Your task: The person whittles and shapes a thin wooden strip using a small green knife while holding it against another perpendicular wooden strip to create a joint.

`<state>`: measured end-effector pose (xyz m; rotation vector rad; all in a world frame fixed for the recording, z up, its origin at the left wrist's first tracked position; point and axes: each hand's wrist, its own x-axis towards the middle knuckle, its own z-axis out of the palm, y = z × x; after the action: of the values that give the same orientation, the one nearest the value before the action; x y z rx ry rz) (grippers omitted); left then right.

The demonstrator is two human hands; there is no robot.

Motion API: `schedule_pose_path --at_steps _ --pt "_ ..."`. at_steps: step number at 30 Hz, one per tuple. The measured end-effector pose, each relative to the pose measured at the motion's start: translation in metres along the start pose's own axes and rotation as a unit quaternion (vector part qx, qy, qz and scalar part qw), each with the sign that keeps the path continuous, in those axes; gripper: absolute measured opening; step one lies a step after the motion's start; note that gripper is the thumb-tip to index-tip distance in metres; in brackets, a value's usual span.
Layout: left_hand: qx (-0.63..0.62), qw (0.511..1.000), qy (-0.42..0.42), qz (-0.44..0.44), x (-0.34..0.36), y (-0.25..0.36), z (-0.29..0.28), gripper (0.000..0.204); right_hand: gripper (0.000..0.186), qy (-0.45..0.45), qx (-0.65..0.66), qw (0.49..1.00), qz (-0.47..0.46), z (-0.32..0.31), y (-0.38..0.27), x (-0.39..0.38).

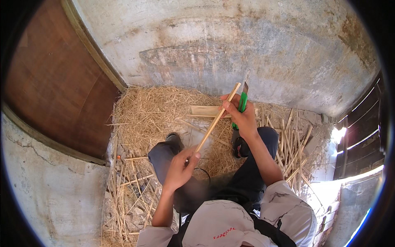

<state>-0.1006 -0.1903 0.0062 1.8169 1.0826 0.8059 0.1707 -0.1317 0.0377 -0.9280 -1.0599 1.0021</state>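
A thin, pale bamboo strip [214,122] slants between my two hands, its upper end to the right. My left hand [181,168] is closed round the lower end. Near the upper end, the fingers of my right hand [242,115] pinch the strip. That same hand also holds a green utility knife [242,103] against the palm, its blade out and pointing up toward the wall. Behind the right hand a split bamboo piece [203,110] lies on the shavings, partly hidden by the fingers.
Shavings [152,107] cover the floor up to the concrete wall [205,49]. Loose bamboo strips [294,148] pile up on the right, and more sticks [131,189] lie at the left. A brown door panel [61,78] stands at the left, dark slats [360,136] at the right.
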Motion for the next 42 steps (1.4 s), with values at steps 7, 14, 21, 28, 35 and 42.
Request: schedule_pose_path --at_steps 7,14,21,28,35,42 --pt "-0.129 0.991 0.027 -0.008 0.031 0.021 0.009 0.040 0.029 -0.026 0.031 0.998 -0.039 0.002 0.023 0.002" --pt "-0.109 0.994 0.013 0.011 0.044 0.010 0.011 0.041 0.021 -0.014 0.001 0.999 -0.048 0.003 0.003 -0.010" --pt "-0.152 0.987 0.044 0.012 0.040 0.016 0.008 0.040 0.021 -0.061 -0.340 0.907 -0.242 -0.014 0.013 -0.033" --pt "-0.109 0.992 0.058 0.023 0.037 0.038 0.005 0.037 0.029 -0.074 -0.393 0.854 -0.333 0.002 0.009 -0.041" --pt "-0.019 0.992 0.107 0.066 0.035 0.052 0.005 0.036 0.029 -0.071 -0.409 0.837 -0.356 0.008 0.008 -0.041" --pt "-0.018 0.993 0.107 0.040 0.030 0.058 0.006 0.033 0.028 -0.069 -0.421 0.829 -0.361 0.009 0.006 -0.041"
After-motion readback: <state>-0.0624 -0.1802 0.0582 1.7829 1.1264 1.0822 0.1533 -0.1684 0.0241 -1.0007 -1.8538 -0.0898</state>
